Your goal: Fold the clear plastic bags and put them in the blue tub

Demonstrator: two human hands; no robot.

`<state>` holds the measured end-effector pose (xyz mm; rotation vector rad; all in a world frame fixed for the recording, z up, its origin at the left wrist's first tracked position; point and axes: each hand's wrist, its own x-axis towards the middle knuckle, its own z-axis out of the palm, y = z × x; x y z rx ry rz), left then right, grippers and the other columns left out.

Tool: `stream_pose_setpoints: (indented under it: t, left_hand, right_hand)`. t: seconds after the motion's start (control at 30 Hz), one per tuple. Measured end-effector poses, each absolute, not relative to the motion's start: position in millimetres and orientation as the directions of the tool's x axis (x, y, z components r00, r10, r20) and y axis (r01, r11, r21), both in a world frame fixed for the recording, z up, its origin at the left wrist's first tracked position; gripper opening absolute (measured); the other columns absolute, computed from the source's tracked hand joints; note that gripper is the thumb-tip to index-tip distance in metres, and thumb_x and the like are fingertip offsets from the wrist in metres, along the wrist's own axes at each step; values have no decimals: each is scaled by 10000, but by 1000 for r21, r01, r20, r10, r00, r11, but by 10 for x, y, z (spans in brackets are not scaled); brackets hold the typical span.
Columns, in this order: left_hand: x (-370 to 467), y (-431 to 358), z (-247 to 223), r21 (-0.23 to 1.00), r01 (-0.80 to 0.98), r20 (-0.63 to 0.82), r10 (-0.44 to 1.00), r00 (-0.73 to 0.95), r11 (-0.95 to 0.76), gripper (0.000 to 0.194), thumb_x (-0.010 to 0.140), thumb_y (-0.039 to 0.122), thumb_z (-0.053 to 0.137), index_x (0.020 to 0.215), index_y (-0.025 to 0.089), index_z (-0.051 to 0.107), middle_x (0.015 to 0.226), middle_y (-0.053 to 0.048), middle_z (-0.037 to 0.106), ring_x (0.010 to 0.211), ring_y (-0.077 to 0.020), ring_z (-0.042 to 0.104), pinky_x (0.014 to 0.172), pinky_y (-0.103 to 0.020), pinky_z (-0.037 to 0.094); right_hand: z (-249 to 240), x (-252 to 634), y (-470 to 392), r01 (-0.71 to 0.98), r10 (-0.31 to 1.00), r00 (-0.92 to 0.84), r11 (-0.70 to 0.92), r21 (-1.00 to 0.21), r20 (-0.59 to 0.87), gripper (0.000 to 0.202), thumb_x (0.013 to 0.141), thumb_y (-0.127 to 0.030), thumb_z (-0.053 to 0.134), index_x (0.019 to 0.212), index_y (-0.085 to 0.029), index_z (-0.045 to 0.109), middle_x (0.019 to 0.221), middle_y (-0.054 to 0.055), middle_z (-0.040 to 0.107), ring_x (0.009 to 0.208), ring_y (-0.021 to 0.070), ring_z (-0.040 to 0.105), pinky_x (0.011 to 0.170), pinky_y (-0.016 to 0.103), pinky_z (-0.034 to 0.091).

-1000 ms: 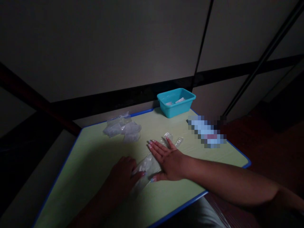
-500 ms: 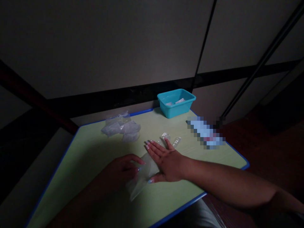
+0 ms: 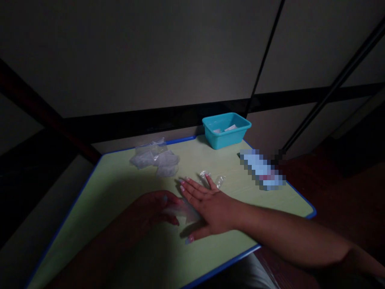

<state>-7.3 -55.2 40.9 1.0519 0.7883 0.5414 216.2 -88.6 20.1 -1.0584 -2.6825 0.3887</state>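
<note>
A clear plastic bag (image 3: 190,214) lies on the table, partly hidden under my right hand. My right hand (image 3: 209,204) rests flat across it with fingers stretched and thumb spread away. Past the fingertips, crinkled clear ends (image 3: 221,181) of the plastic stick out. My left hand (image 3: 158,206) is at the bag's left end, its fingers curled around the thin film. Shadow covers part of that grip.
A pile of clear bags with whitish contents (image 3: 167,162) lies at the table's back left. A turquoise plastic basket (image 3: 227,138) holding white pieces stands at the back. Along the right edge lies a blurred light-blue item (image 3: 261,170). The pale green table (image 3: 120,245) has a blue rim.
The bag's near corner, which was spread toward me, is now gathered up by my left hand. My left hand has turned and curled; my right hand stays pressed flat.
</note>
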Motion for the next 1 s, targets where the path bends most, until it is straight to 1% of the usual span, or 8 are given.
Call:
stream_pose_setpoints:
  t: [0.13,0.23,0.33,0.5,0.63,0.77,0.87,1.0]
  left_hand:
    - [-104,-546,383,895,-137,-240,718,654,424,322,724,466,748,863,176,733,902,-31,721,653,-168,670,639,-270,534]
    - [-108,-545,373,898,-179,-174,698,695,402,316,776,452,708,924,174,731,944,-43,726,682,-169,675,663,-268,534]
    - [-83,-558,369,903,-185,-149,687,711,387,343,792,466,687,955,167,723,931,-46,724,689,-165,667,674,-270,525]
    - [-62,-537,272,938,-91,-175,683,709,335,481,792,572,620,1038,161,666,843,-63,689,654,-188,645,666,-341,516]
    - [-98,-441,105,968,183,27,802,597,-169,650,706,614,669,1202,209,559,957,-56,604,821,-217,591,723,-345,493]
    - [-90,-376,-42,749,365,208,719,663,-553,822,625,446,788,1345,270,433,1182,-59,543,1083,-272,498,953,-405,396]
    - [-20,-382,-92,694,411,182,697,694,-591,799,671,253,744,1385,275,386,1088,-37,587,1050,-251,524,953,-402,399]
    - [93,-405,-95,706,425,187,728,660,-566,653,687,153,678,1304,239,483,1222,-63,571,1126,-260,504,989,-412,377]
  right_hand:
    - [360,2221,-838,607,683,-677,729,-316,275,981,716,-698,569,1411,-42,348,1415,231,408,1294,337,360,1084,493,195]
    - [441,2230,-848,609,683,-642,730,-309,348,740,686,-687,611,1127,-92,615,996,137,648,914,258,571,840,370,424]
    - [431,2209,-886,625,670,-628,737,-256,396,461,756,-612,570,790,-159,648,704,49,590,667,195,531,629,311,402]
    - [377,2193,-916,618,643,-619,753,-226,451,267,851,-337,463,659,-182,564,609,9,506,565,146,460,556,284,334]
    - [367,2213,-903,598,635,-634,764,-241,441,203,832,-242,448,656,-184,533,620,6,498,569,140,446,567,280,329]
    - [355,2239,-908,544,619,-657,784,-299,430,180,816,-225,472,643,-190,509,617,-1,489,567,133,437,563,274,318]
    - [361,2253,-921,510,632,-632,775,-373,448,169,805,-202,489,636,-191,495,601,-10,477,560,126,429,562,264,314]
    - [404,2266,-902,497,718,-548,692,-523,429,201,811,-194,502,612,-186,478,572,-23,449,542,111,425,552,243,316]
